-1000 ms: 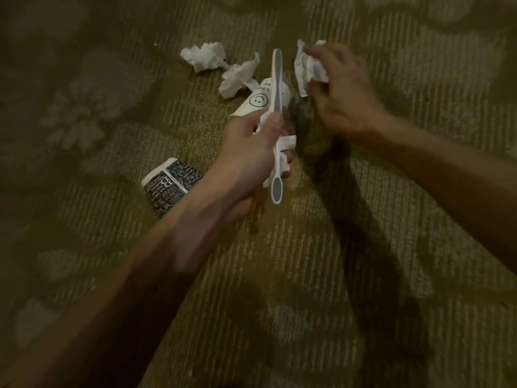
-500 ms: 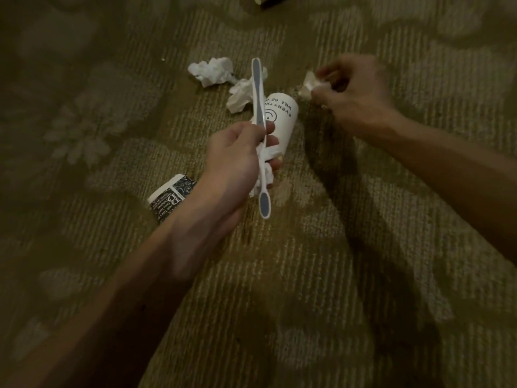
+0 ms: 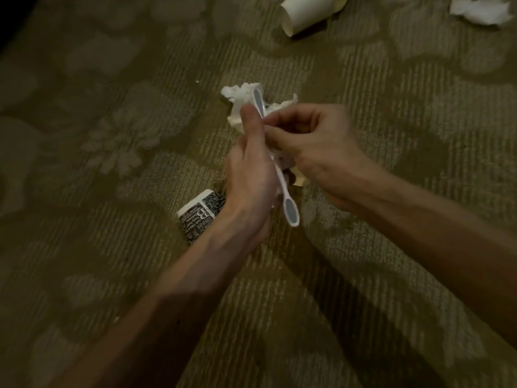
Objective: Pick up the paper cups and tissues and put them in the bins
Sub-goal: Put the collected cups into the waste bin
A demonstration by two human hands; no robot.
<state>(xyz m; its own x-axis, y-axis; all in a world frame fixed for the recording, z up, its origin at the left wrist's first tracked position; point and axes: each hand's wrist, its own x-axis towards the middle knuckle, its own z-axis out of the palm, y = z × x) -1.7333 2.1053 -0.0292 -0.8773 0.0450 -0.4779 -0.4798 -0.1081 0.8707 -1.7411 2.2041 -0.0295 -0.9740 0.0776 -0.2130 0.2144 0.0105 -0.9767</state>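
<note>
Two hands meet over the carpet: my left hand grips a grey-and-white stick, and my right hand pinches a tissue wad against it. One printed paper cup lies just under the left wrist, and loose tissues lie right behind the fingers.

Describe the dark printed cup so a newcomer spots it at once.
On the patterned carpet, find the left hand gripping a white-and-grey tool at mid-frame. A paper cup lies on its side beside that wrist. Unlike the plain white cup at the top edge, it is black with white lettering.
</note>
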